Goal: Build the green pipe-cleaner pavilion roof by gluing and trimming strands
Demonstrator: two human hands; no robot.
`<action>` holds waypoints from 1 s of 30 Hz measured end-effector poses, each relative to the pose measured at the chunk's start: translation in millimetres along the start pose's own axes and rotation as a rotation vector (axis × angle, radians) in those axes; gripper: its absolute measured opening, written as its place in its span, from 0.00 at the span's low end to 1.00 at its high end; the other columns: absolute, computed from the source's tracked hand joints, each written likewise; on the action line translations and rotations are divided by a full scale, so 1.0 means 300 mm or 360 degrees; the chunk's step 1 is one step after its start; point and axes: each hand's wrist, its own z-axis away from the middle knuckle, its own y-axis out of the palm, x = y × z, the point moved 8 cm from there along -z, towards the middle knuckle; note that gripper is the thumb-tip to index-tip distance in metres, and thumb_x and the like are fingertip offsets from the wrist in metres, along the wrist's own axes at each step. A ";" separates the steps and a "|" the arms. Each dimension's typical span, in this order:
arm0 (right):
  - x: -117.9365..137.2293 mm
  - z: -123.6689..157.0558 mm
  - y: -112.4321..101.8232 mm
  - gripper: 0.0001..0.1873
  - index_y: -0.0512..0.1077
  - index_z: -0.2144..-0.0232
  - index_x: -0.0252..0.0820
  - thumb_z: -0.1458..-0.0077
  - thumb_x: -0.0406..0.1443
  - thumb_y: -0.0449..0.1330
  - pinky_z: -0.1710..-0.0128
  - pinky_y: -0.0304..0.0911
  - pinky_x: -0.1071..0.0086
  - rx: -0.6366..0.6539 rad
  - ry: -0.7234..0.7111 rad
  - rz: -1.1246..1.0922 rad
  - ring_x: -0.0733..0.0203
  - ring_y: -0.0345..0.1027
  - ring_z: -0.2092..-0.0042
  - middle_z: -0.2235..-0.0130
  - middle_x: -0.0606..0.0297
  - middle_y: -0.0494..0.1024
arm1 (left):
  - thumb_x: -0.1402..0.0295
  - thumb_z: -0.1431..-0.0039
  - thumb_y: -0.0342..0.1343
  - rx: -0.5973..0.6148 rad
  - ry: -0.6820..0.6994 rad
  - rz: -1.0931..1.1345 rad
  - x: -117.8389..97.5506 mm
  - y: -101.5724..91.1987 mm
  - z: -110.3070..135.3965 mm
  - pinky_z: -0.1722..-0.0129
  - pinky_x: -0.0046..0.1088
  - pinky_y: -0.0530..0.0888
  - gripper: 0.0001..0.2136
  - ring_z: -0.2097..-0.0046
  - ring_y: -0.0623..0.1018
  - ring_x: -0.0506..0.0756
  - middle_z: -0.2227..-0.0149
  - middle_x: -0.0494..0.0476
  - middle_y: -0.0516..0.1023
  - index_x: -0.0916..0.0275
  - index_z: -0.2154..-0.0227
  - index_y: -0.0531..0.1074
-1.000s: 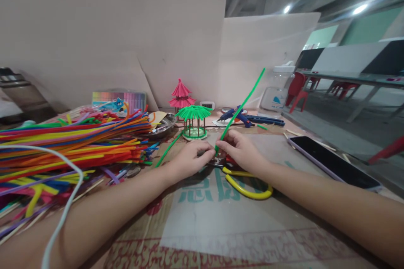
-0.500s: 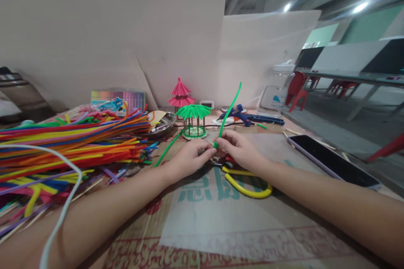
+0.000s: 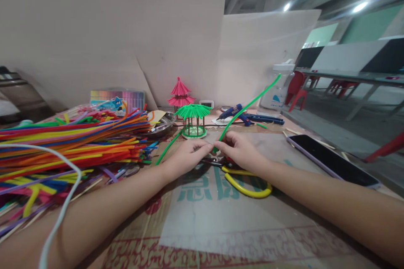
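We've got our left hand [image 3: 186, 157] and right hand [image 3: 241, 151] both pinched on the green pipe cleaner [image 3: 249, 106], clear case [image 3: 117, 90] behind holding coloured markers [image 3: 132, 97].

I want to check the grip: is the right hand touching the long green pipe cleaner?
Touching. The head view shows the right hand pinching the lower end of the long green pipe cleaner between its fingertips, with no gap; the rest rises free to the right.

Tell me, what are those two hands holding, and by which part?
The left hand and the right hand both pinch a green pipe cleaner at its lower end, fingertips meeting there; the rest arcs up to the right, free.
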 end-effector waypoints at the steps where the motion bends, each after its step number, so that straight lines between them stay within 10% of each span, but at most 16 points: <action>1: 0.003 0.000 -0.002 0.12 0.67 0.76 0.43 0.45 0.43 0.59 0.77 0.54 0.69 -0.0011 -0.0016 0.0026 0.64 0.61 0.76 0.78 0.69 0.69 | 0.60 0.36 0.49 0.0005 -0.0017 0.0010 0.002 0.001 -0.001 0.65 0.26 0.69 0.17 0.68 0.74 0.53 0.73 0.53 0.76 0.66 0.72 0.76; 30: -0.007 -0.004 0.021 0.09 0.67 0.72 0.43 0.42 0.40 0.56 0.70 0.64 0.67 0.0080 -0.0022 -0.0264 0.61 0.69 0.72 0.74 0.66 0.74 | 0.65 0.40 0.55 0.0043 -0.0088 0.0084 0.010 0.021 -0.002 0.65 0.25 0.73 0.11 0.67 0.78 0.53 0.70 0.54 0.82 0.65 0.71 0.79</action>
